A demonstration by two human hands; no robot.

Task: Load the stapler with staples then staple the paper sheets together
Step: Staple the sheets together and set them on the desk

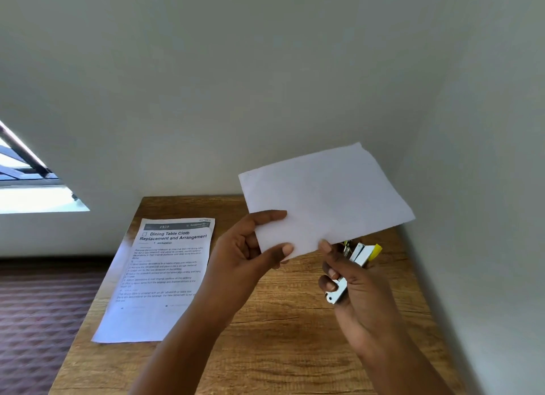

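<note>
The left hand (250, 253) pinches the paper sheets (324, 200) at their near left corner, thumb on the face turned to the camera and the other fingers behind. The sheets are held up off the worktop (295, 350), blank side showing, tilted so the far edge rises to the right. The right hand (354, 288) is curled round a stapler (358, 257), metal with a yellow tip, gripping its rear end; the stapler's front reaches up to the sheets' lower edge just right of the left hand. Its mouth is hidden behind the paper, so whether the sheets sit between its arms cannot be told, though it looks likely. The index fingertip of the right hand touches the sheets' lower edge. The two hands are close together, a small gap between them. A printed page (159, 276) lies flat on the worktop left of the left hand, hanging slightly over the worktop's left edge. A window (26, 182) shows far to the left.
</note>
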